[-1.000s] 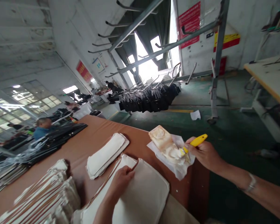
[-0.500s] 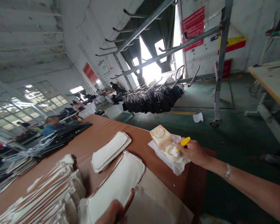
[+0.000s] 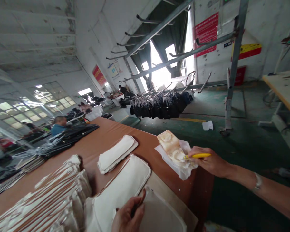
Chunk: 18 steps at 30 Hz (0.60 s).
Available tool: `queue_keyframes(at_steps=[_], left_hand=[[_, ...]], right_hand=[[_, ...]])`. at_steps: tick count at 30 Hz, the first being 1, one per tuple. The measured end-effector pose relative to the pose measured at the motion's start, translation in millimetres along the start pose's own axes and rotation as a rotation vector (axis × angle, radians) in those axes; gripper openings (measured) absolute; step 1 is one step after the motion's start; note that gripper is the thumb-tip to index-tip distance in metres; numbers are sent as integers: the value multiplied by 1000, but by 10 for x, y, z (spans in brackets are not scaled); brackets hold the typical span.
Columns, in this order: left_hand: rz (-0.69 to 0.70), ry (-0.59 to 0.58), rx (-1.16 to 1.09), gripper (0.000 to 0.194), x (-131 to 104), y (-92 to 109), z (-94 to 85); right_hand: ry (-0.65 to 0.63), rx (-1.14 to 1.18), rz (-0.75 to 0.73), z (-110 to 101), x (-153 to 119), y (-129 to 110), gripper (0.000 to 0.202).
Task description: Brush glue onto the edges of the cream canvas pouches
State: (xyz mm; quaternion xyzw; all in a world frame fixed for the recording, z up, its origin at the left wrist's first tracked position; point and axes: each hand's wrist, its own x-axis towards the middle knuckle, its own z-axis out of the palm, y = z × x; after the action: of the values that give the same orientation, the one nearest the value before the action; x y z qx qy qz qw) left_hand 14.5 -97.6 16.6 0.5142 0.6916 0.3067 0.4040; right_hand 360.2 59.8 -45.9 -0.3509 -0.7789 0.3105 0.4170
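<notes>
Yellow-handled brush [image 3: 201,155]: gripped in the right hand [image 3: 211,162], tip at white paste [image 3: 178,156].
Paste tray [image 3: 168,138]: just past the right fingertips, on white paper [image 3: 183,175].
Pale panel [image 3: 163,212]: brown edge pinched in the left hand [image 3: 129,215].
Pale stacks: one [image 3: 117,153] beyond the left hand, a longer row [image 3: 60,198] left of it.
Metal rack [image 3: 164,64]: ahead of both hands, hung with black goods [image 3: 159,110].

Along the brown table's [image 3: 116,129] left edge, up to the far corner, black pieces [image 3: 79,134] heaped with white cords [image 3: 44,149]; past that edge, a person in blue [image 3: 58,129]. Beyond the far edge, a grey metal rack [image 3: 235,64] hung with black bags [image 3: 159,111], before a dark curtain [image 3: 176,35]. On the wall, a red poster [image 3: 206,33]. On the green floor [image 3: 219,149], white paper [image 3: 207,125].
</notes>
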Motion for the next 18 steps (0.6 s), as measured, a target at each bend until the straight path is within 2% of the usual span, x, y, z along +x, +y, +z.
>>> queue_keyframes(at_steps=[3, 6, 8, 11, 14, 18], left_hand=[[-38, -9, -147, 44, -27, -43, 70], [-75, -8, -223, 47, -83, -97, 97], [-88, -8, -255, 48, -124, -114, 120], [-92, -34, -310, 46, -166, -90, 172], [-114, -60, -312, 50, -184, -25, 215], [-118, -108, -261, 58, -210, 60, 224]], right_hand=[[157, -6, 259, 106, -17, 199, 31], [245, -42, 356, 83, -88, 310, 33], [303, -49, 391, 37, -132, 245, 33], [357, 149, 413, 51, -156, -72, 34], [245, 524, 356, 205, -136, -504, 34], [112, 614, 287, 471, -94, -982, 32]])
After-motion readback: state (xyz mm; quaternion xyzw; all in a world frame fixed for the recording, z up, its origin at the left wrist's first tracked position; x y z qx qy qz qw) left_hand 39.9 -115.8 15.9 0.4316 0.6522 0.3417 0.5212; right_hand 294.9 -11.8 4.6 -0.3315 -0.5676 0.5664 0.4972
